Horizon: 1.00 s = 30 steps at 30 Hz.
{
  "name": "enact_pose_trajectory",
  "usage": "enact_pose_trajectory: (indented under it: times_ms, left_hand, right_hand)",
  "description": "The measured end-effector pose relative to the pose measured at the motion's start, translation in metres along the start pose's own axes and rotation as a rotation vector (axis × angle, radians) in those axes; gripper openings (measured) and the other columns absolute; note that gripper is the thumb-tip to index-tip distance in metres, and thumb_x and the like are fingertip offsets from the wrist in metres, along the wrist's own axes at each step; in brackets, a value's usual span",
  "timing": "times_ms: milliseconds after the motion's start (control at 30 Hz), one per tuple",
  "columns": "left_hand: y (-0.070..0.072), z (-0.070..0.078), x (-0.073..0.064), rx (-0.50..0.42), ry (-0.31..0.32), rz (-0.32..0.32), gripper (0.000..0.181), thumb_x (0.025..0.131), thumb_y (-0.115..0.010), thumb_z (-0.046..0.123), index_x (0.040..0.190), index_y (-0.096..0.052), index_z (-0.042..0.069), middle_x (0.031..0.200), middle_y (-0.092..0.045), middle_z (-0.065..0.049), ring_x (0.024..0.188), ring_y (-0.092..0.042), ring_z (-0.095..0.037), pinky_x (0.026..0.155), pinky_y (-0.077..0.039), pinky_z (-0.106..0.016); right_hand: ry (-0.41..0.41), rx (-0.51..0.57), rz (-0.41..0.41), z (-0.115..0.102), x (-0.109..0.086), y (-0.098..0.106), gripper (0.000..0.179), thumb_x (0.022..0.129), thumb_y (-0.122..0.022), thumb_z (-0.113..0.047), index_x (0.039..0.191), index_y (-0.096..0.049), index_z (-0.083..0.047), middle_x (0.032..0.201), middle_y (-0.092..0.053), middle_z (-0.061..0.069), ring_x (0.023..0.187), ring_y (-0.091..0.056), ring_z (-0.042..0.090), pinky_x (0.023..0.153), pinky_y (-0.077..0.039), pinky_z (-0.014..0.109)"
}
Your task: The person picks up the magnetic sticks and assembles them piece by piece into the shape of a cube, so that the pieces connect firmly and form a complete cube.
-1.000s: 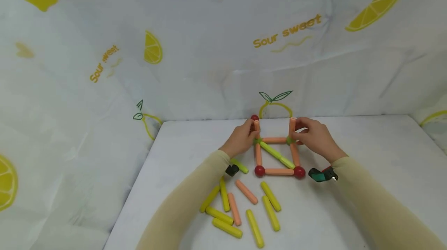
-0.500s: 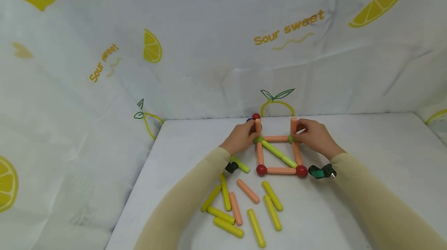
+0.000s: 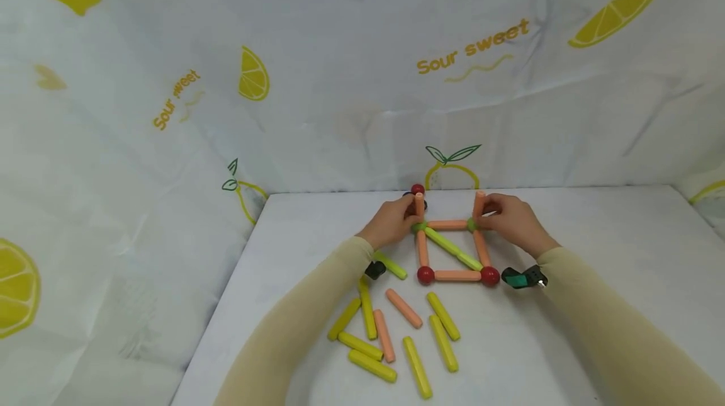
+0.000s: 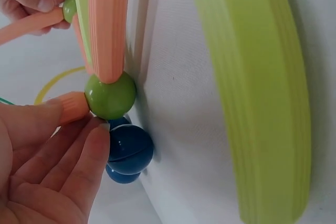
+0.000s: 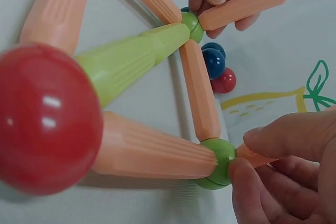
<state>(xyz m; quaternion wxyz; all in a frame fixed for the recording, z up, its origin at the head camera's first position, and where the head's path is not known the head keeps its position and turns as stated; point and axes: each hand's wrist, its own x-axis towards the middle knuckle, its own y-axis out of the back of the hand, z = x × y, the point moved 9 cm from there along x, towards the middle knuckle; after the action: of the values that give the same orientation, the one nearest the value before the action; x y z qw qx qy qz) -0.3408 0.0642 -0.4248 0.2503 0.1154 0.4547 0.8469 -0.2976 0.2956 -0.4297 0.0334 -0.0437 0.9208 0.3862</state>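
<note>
Change is small over the last 1 second: the left hand and the right hand stay at the 2 far corners of the frame, each pinching 1 standing orange stick. The right stick seems to lean slightly more outward, so this joint probably needs steadying. The frame lies near the rear edge of the counter, before the cloth; blue balls crowd the left corner. Rightward, the counter gives wider room.

White table, stick frame, yellow sticks, loose orange sticks, blue balls
</note>
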Motion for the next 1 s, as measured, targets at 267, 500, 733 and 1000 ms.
enact_pose_trajectory:
  times_ms: [267,500,733,1000]
  left_hand:
    - [0.02,0.002,-0.042,-0.062,-0.057,0.024,0.044,0.11,-0.066,0.022,0.152,-0.056,0.012,0.142,-0.071,-0.007,0.127,-0.07,-0.015,0.109,-0.056,-0.027]
    - [0.007,0.007,-0.133,0.064,-0.183,-0.236,0.022,0.106,-0.072,0.022,0.127,-0.077,0.017,0.123,-0.077,0.006,0.106,-0.068,-0.002,0.098,-0.058,-0.023]
    - [-0.023,0.015,-0.18,0.274,-0.382,-0.369,0.012,0.102,-0.078,0.025,0.112,-0.083,0.024,0.107,-0.076,0.016,0.098,-0.064,0.003,0.089,-0.052,-0.013]
    - [-0.036,0.033,-0.198,0.495,-0.536,-0.295,0.011,0.101,-0.078,0.027,0.11,-0.086,0.026,0.108,-0.078,0.014,0.101,-0.069,-0.002,0.088,-0.05,-0.012]
  right_hand:
    - [-0.009,0.007,0.168,-0.017,-0.036,0.015,0.067,0.104,-0.071,-0.037,0.154,-0.047,0.002,0.144,-0.062,0.029,0.126,-0.064,0.048,0.09,-0.062,0.054]
    - [0.174,-0.104,0.095,-0.078,-0.086,-0.033,0.034,0.099,-0.079,-0.023,0.126,-0.07,-0.003,0.109,-0.074,0.012,0.093,-0.067,0.025,0.071,-0.056,0.028]
    - [0.246,-0.2,-0.12,-0.126,-0.105,-0.109,0.015,0.095,-0.083,-0.018,0.107,-0.077,-0.011,0.091,-0.071,-0.003,0.078,-0.058,0.013,0.067,-0.054,0.027]
    - [0.222,-0.235,-0.177,-0.146,-0.107,-0.159,0.033,0.106,-0.07,-0.022,0.076,-0.067,-0.009,0.066,-0.056,0.003,0.057,-0.05,0.016,0.055,-0.039,0.025]
